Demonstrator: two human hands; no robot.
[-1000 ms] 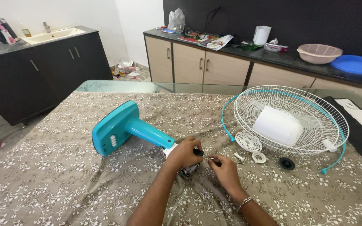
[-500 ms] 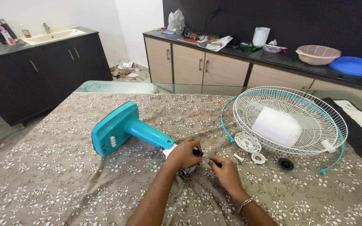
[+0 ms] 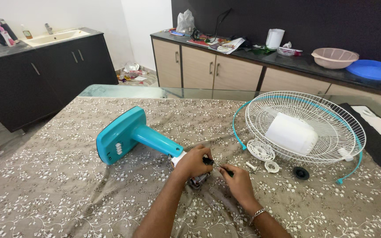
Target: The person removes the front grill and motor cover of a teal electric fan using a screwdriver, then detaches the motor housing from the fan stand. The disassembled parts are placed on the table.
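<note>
My two hands meet near the middle of the desk [image 3: 45, 194], which is covered with a brown flowered cloth. My left hand [image 3: 193, 162] is curled over the small motor part [image 3: 198, 180] at the end of the teal fan stand [image 3: 131, 135], which lies on its side, base to the left. My right hand [image 3: 237, 178] pinches the shaft of a thin screwdriver [image 3: 211, 163], its dark tip end pointing left into my left hand's fingers. Both hands are closed narrow around what they hold.

To the right lies the white wire fan guard [image 3: 305, 125] with a teal rim and a white motor cover inside it. Just beside its near edge sit small white plastic pieces [image 3: 261, 150] and a black round cap [image 3: 301, 172].

I judge this wants a steady left grip on the motor part, the tool kept straight in line with the screw, and loosened bits set with the others so none roll off.
</note>
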